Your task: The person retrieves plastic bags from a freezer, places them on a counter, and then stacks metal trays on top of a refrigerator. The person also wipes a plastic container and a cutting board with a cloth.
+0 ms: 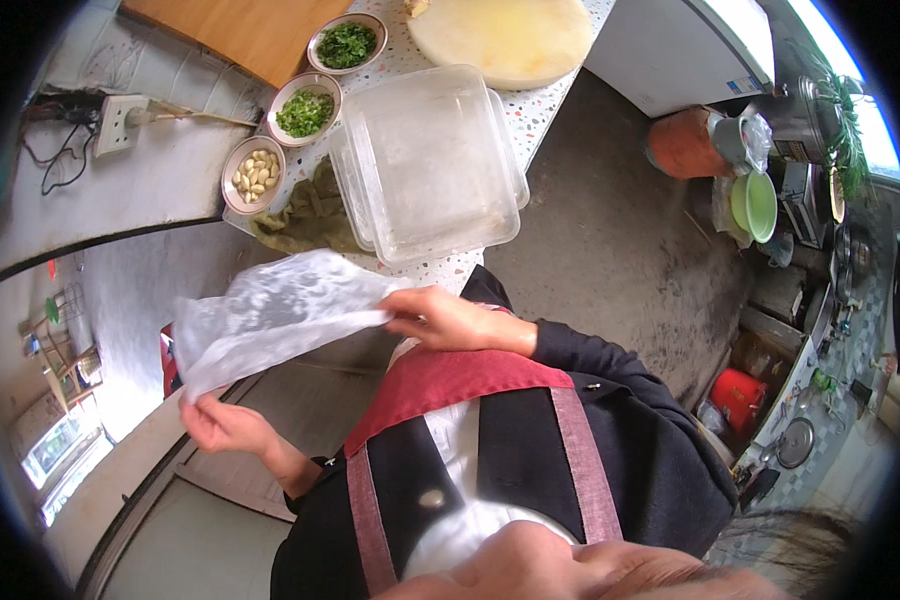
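A translucent white plastic bag [285,311] is stretched out between my two hands, in front of the red apron. My left hand [229,427] pinches its lower left corner. At the bag's right end, my right hand [450,319] grips the edge between thumb and fingers. Just beyond the bag, a clear plastic container [442,165] lies on the speckled counter [450,262], partly over a crumpled olive-green cloth [307,214]. Left of the container stand a bowl of peeled garlic cloves [255,176], a bowl of chopped green onion [304,112] and a bowl of chopped green herbs [346,45].
A round cutting board [502,37] lies at the counter's far end, with a piece of ginger [418,7] at its edge. A power strip [116,126] with cables is at left. On the right are a white appliance [675,45], an orange-red container [686,142] and a green basin [755,206].
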Motion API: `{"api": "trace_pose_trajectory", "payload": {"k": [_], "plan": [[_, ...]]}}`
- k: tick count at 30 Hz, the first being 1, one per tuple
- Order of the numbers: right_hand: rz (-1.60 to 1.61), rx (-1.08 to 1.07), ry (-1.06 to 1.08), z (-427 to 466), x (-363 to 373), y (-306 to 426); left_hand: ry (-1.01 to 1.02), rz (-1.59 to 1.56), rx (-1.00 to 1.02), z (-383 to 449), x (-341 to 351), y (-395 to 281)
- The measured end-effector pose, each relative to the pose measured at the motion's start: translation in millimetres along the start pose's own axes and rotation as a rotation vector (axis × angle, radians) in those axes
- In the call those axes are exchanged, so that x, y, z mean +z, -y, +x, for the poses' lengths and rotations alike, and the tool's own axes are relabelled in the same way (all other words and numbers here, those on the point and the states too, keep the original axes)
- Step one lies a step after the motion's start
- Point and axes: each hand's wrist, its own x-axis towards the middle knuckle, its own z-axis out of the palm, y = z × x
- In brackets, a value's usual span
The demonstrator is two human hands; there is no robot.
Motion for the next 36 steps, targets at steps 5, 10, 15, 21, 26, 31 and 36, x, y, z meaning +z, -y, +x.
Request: {"api": "trace_pose_trajectory", "payload": {"k": [5,10,15,21,26,31,36], "plan": [[-0.204,-0.287,0.208,48,56,-11,-0.211,-0.258,-0.239,17,-19,3],[-0.344,-0.246,0.289,51,77,-18,-0.026,-0.829,-0.509,-36,-81,113],[-0.525,0.052,0.535,50,73,-35,-0.296,-1.097,-0.762,-58,-63,121],[-0.929,0.14,0.325,99,84,-89,-0.172,-1.493,-0.58,-65,-62,122],[-1.114,0.246,-0.02,184,106,-141,-0.126,-1.616,-0.619,-61,-59,130],[-1.287,0.437,0.146,188,112,-173,-0.173,-1.343,-0.688,-63,-62,124],[-0.918,0.527,0.106,191,120,-191,-0.222,-0.996,-0.679,-56,-54,128]]}}
